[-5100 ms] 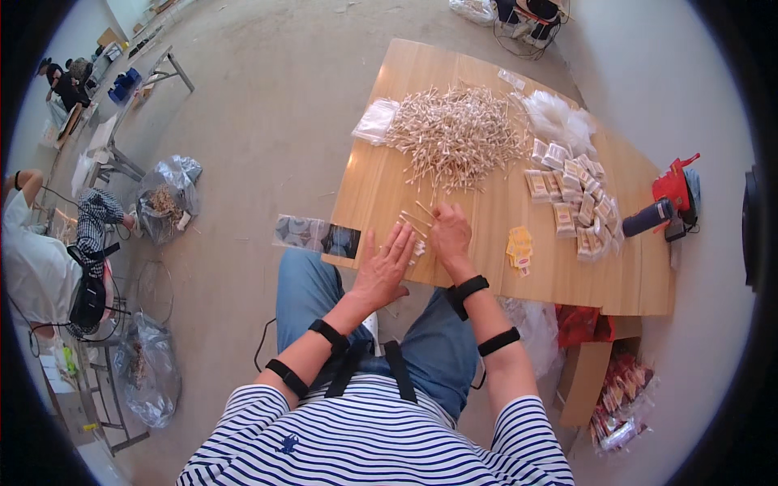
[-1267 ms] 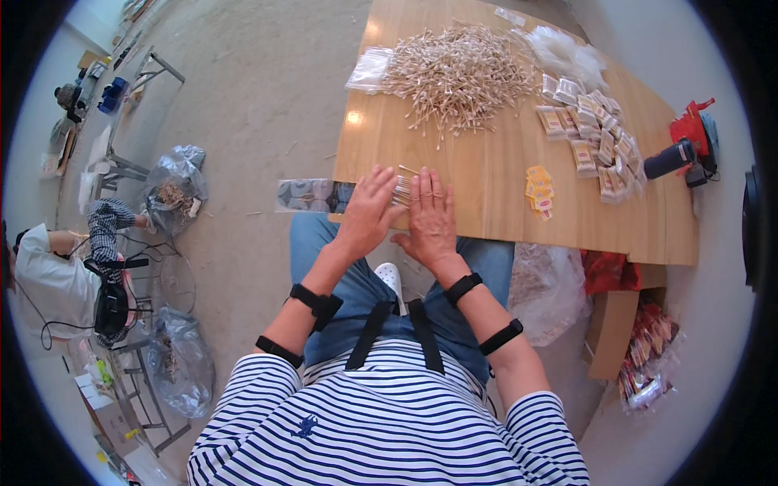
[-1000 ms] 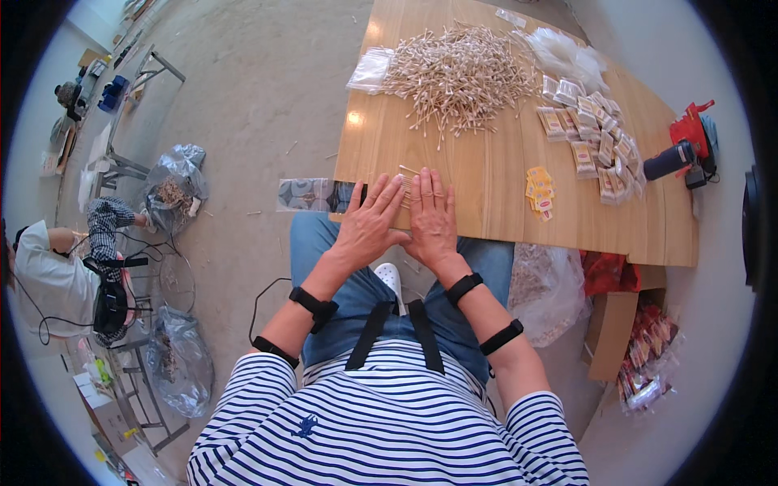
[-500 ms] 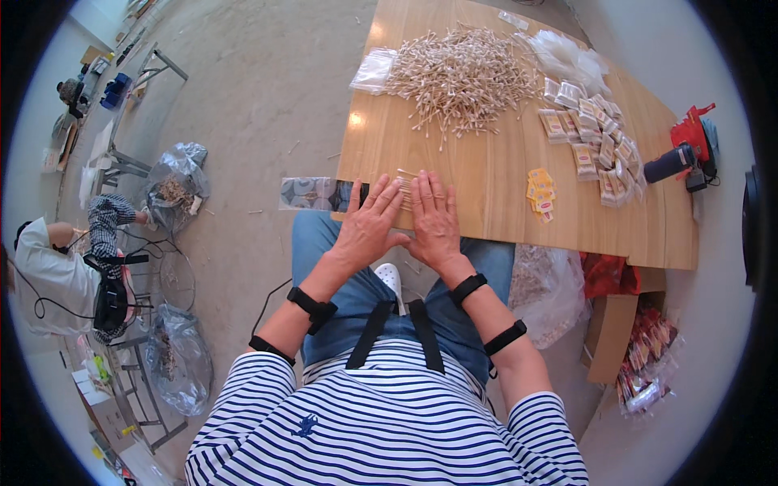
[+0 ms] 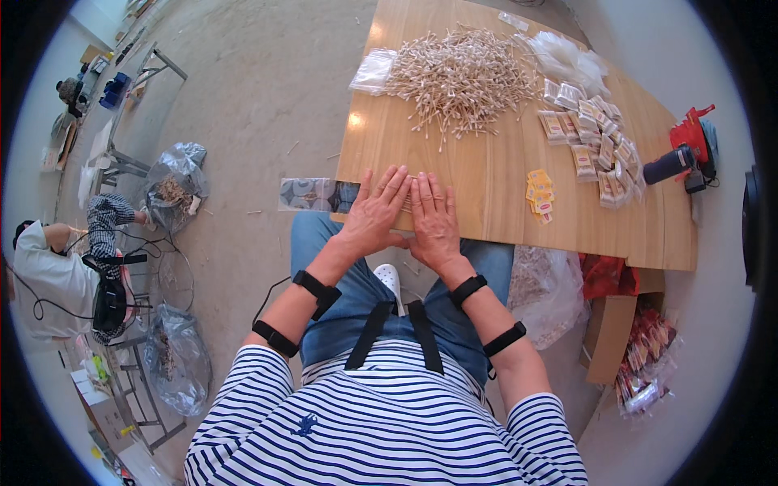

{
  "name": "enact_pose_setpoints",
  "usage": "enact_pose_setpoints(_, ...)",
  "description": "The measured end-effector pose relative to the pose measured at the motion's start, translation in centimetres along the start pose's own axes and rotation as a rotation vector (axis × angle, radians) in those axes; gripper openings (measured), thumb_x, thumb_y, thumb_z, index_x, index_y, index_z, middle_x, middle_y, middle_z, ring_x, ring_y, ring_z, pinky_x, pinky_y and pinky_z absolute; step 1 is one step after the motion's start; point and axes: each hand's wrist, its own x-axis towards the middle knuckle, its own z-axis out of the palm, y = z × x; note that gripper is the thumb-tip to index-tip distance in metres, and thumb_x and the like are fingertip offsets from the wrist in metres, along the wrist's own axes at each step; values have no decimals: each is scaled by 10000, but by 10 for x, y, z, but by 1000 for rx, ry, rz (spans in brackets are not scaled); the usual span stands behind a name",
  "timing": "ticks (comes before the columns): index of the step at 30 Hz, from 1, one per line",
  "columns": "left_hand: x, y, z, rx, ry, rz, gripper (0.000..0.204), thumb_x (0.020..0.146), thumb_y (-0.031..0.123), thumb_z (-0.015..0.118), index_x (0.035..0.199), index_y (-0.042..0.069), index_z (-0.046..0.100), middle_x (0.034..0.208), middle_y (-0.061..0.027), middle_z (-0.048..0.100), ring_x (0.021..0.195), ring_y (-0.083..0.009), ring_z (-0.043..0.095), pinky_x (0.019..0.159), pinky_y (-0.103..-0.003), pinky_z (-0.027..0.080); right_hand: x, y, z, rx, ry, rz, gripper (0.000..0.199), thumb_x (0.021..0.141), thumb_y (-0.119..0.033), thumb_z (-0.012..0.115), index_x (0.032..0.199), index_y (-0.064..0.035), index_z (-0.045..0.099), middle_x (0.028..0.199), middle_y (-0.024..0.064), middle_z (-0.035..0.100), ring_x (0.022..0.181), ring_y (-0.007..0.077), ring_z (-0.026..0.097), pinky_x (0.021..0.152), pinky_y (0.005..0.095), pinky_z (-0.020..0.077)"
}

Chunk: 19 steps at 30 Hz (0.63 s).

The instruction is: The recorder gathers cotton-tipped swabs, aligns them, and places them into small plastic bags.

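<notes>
My left hand (image 5: 374,215) lies nearly flat at the near edge of the wooden table (image 5: 486,174), fingers stretched forward. Beside it my right hand (image 5: 435,223) rests palm down, its fingers extended too. A few cotton swabs (image 5: 408,199) show in the narrow gap between the hands; the palms hide the rest of whatever is under them. Farther off is a large heap of loose cotton swabs (image 5: 462,77). Small yellow printed cards (image 5: 540,194) are spread to the right of my right hand.
Filled swab packets (image 5: 585,125) pile up at the right, near clear plastic bags (image 5: 567,61). More flat bags (image 5: 375,70) lie left of the heap. A dark cylinder (image 5: 669,164) stands at the right edge. A cardboard box (image 5: 609,338) sits below. Another person (image 5: 61,275) works at far left.
My left hand has shifted slightly forward and right, closer to my right hand, narrowing the gap over the swabs. My right hand has hardly moved.
</notes>
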Motion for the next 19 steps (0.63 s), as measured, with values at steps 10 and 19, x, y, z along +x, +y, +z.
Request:
enact_pose_setpoints(10,-7,17,15,175,27,-85,1187,561,405,862,1519,15,278,1595,-145,235,1506,-287,162,1212,-551,75,0,-1,-1,9,33,6,1058,629,-295,822,1504,-27,290,1507,132,321,1459,300,227,1221,488,136)
enact_pose_setpoints(19,-2,19,37,250,153,-136,1131,581,308,857,1516,27,287,1583,-139,258,1497,-311,186,1202,-581,82,-2,-2,6,6,67,12,1033,641,-283,818,1494,-15,302,1496,139,329,1446,311,242,1224,471,142)
